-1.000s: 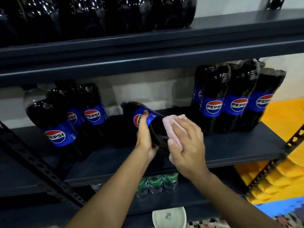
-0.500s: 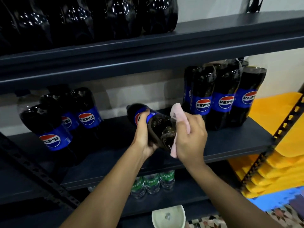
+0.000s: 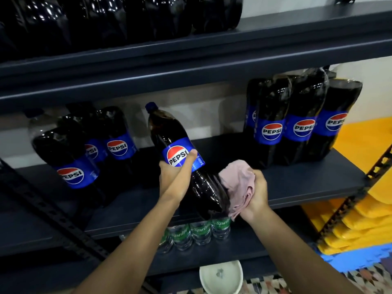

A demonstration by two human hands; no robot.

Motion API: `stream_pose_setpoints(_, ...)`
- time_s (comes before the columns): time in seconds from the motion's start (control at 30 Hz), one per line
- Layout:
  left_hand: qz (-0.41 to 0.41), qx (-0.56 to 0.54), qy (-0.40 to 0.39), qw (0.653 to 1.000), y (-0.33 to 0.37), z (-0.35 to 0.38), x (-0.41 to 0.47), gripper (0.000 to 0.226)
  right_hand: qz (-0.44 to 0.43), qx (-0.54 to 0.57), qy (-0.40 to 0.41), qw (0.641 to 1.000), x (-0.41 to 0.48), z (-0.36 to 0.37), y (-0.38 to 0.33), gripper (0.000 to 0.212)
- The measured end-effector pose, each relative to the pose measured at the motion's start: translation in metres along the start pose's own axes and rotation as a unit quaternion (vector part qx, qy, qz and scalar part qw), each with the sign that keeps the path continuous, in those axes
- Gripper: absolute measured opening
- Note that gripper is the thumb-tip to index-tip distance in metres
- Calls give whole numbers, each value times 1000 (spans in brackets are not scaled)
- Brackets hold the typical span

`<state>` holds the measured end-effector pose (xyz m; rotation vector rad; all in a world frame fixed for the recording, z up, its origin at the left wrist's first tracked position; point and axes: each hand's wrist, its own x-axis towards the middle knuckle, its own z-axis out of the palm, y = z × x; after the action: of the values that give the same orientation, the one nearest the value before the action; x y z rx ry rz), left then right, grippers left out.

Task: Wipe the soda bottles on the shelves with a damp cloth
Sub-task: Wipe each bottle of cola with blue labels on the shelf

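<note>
My left hand (image 3: 174, 177) grips a large Pepsi bottle (image 3: 169, 132) round its blue label and holds it tilted above the middle shelf (image 3: 307, 183), cap up and to the left, base towards me. My right hand (image 3: 255, 193) holds a bunched pink cloth (image 3: 237, 183) against the bottle's base. More Pepsi bottles stand on the same shelf, one group at the left (image 3: 70, 158) and one group at the right (image 3: 297, 122).
Dark bottles (image 3: 118, 18) fill the upper shelf. Small Sprite bottles (image 3: 199, 230) stand on the lower shelf. A white bowl (image 3: 220, 276) sits below near me. Yellow foam mats (image 3: 360, 219) lie at the right. A diagonal metal brace (image 3: 53, 213) crosses the left.
My left hand has raised the bottle from nearly lying flat to a steeper tilt, so its label faces me. My right hand has moved the cloth down from the bottle's side to its base.
</note>
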<state>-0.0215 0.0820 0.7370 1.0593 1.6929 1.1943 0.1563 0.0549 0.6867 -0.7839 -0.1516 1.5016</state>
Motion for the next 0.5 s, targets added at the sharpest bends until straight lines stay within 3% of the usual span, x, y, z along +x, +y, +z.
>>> stream_pose_setpoints(0.07, 18, 33, 15, 999, 0, -9, 2, 75, -94, -158, 66, 981, 7, -4, -9, 24)
stream_pose_setpoints(0.1, 26, 48, 20, 998, 0, -12, 3, 73, -185, -299, 104, 930, 11, -7, -13, 28)
stream_pose_setpoints(0.13, 32, 57, 24, 998, 0, -15, 6, 72, -293, -441, 115, 840, 16, -13, -15, 33)
stream_pose_setpoints(0.2, 44, 64, 36, 996, 0, -19, 8, 72, -413, -675, 71, 607, 28, -28, -8, 35)
stream_pose_setpoints(0.23, 51, 67, 42, 996, -1, -21, 10, 73, -405, -760, 52, 506, 34, -36, 1, 42)
stream_pose_setpoints(0.27, 58, 69, 46, 995, -1, -22, 11, 74, -361, -822, 35, 439, 41, -44, 11, 50)
stream_pose_setpoints(0.3, 65, 74, 49, 994, -1, -23, 11, 74, -309, -863, 25, 400, 43, -46, 21, 55)
stream_pose_setpoints(0.33, 74, 78, 51, 993, -2, -23, 11, 74, -262, -886, 13, 383, 47, -48, 28, 58)
stream_pose_setpoints(0.5, 118, 94, 65, 986, -10, -26, 10, 71, -203, -910, 19, 362, 45, -37, 33, 70)
